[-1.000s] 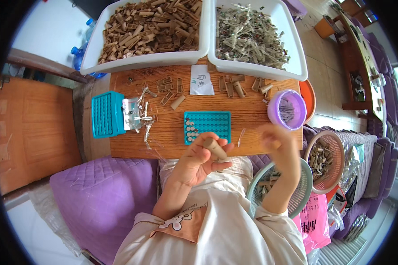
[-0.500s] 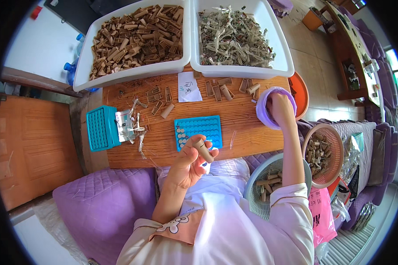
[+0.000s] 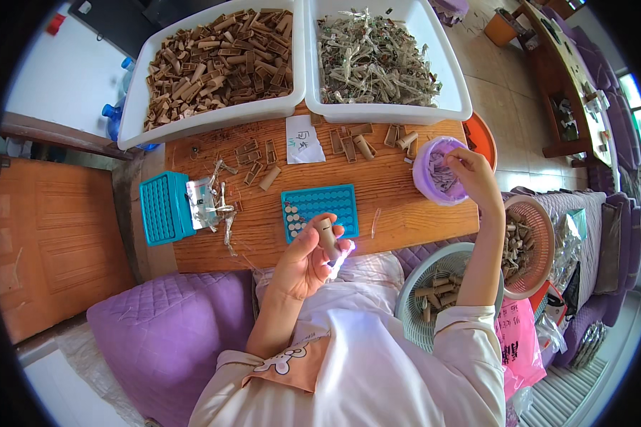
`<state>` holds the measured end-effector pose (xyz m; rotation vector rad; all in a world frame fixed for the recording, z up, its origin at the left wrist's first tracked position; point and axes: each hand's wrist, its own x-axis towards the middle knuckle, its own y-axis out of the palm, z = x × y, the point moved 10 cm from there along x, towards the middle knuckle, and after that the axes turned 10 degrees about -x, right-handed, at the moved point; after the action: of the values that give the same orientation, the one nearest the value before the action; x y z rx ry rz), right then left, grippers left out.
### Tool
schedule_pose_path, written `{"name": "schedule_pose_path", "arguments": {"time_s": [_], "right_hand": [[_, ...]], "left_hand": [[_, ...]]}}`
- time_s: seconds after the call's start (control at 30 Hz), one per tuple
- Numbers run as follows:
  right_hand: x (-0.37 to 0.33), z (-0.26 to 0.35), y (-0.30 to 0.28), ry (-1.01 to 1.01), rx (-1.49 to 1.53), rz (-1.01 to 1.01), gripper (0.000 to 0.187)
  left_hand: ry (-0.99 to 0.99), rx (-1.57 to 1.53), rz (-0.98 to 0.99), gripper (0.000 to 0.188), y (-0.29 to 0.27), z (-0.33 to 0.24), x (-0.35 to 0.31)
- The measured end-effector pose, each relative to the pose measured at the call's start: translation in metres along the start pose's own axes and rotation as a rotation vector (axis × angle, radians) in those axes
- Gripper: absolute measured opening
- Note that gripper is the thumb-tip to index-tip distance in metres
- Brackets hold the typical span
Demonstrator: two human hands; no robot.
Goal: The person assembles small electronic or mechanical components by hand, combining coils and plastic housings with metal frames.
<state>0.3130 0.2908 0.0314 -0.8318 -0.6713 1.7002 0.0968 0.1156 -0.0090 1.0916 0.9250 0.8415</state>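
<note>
In front of my chest, my left hand (image 3: 295, 269) is closed around a tan plastic tube-shaped casing (image 3: 327, 238). A clear wrapped piece (image 3: 344, 254) glows white-purple beside its lower end, against the fingers. My right hand (image 3: 471, 174) is over a small tub lined with a purple bag (image 3: 421, 176), thumb and fingers pinched together at its right side. Thin pale strips (image 3: 441, 175) fill the tub; whatever the pinch holds is too small to make out. Between the hands lies a blue dimpled tray (image 3: 338, 210) with several silver button cells (image 3: 292, 222) in its left part.
Behind stand a white bin of brown casings (image 3: 224, 117) and a white bin of clear wired pieces (image 3: 392, 112). Loose casings (image 3: 269, 178), wired pieces (image 3: 228, 231) and stacked blue trays (image 3: 165, 206) lie on the wooden table (image 3: 399, 231). Baskets, grey-green (image 3: 408, 313) and pink (image 3: 545, 245), hold casings at right.
My right hand has lifted from deep inside the purple-lined tub to its right rim, uncovering the strips. The glowing piece by my left hand now shows more; the casing has turned more upright.
</note>
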Motion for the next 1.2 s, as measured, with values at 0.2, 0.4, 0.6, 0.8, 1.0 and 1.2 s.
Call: {"name": "schedule_pose_path", "arguments": {"time_s": [0.2,0.4,0.6,0.8,1.0,1.2], "right_hand": [[0.001,0.0,0.0,0.035,-0.149,-0.098,0.017],[0.016,0.007,0.033,-0.201,-0.584,-0.065,0.018],[0.015,0.016,0.026,-0.203,-0.514,-0.085,0.02],[0.001,0.007,0.001,0.005,-0.143,-0.08,0.023],[-0.011,0.014,-0.005,-0.07,-0.088,-0.054,0.021],[-0.02,0.013,-0.008,-0.062,-0.127,-0.076,0.021]], "left_hand": [[-0.027,-0.034,-0.019,0.035,-0.004,0.003,-0.001],[-0.014,-0.033,-0.038,0.036,-0.009,0.001,-0.004],[-0.011,-0.028,-0.04,0.036,-0.013,-0.005,-0.008],[0.025,-0.033,-0.114,0.036,-0.013,-0.006,-0.005],[0.012,-0.031,-0.14,0.034,-0.016,-0.005,-0.006],[0.017,-0.041,-0.146,0.033,-0.016,-0.007,-0.007]]}}
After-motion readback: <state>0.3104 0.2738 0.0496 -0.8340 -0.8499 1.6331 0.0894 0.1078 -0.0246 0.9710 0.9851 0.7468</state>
